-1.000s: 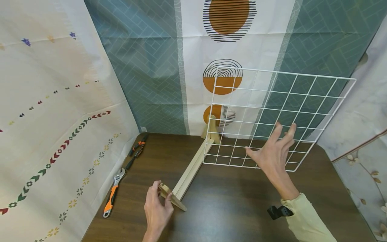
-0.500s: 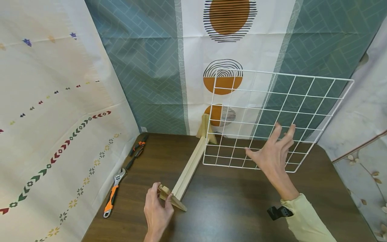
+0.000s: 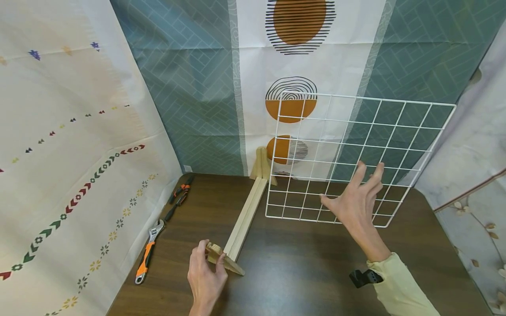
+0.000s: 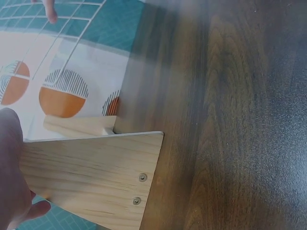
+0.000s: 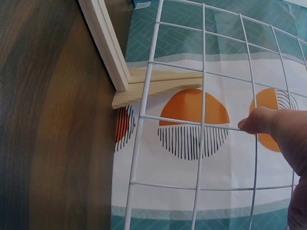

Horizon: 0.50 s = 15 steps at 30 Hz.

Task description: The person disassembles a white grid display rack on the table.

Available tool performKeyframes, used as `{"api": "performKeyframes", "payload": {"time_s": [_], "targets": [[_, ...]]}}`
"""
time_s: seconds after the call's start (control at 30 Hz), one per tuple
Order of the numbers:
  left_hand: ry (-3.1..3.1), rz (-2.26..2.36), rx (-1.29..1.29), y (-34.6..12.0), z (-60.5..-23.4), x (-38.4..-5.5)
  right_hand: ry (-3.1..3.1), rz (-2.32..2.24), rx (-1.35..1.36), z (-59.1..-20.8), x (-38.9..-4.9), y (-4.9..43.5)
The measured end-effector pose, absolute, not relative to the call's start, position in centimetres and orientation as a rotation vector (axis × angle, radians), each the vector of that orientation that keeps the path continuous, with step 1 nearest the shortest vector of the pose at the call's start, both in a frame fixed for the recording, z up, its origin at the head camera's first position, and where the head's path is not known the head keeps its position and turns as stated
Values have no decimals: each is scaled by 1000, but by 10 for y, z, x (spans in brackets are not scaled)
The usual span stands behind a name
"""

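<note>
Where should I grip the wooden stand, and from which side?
Likely the narrow top of its near end board, pinched between thumb and fingers from the near side, as the left hand does: the board tapers upward, and the rail runs off its far face, leaving the near face open.

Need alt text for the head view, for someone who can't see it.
A person's left hand grips the near end of a wooden stand at a brown table, while the right hand holds up a white wire grid. An orange-handled wrench lies at left.
</note>
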State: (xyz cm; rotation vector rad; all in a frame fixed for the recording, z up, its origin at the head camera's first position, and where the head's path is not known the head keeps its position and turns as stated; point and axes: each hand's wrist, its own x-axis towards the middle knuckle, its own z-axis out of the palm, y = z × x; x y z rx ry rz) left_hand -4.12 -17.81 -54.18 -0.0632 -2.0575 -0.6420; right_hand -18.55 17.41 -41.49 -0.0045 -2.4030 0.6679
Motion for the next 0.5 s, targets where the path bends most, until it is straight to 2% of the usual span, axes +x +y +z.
{"api": "performKeyframes", "payload": {"time_s": [0.5], "targets": [[-2044, -600, -30, -175, -542, -40, -2458, 689, -23, -416, -185, 172]]}}
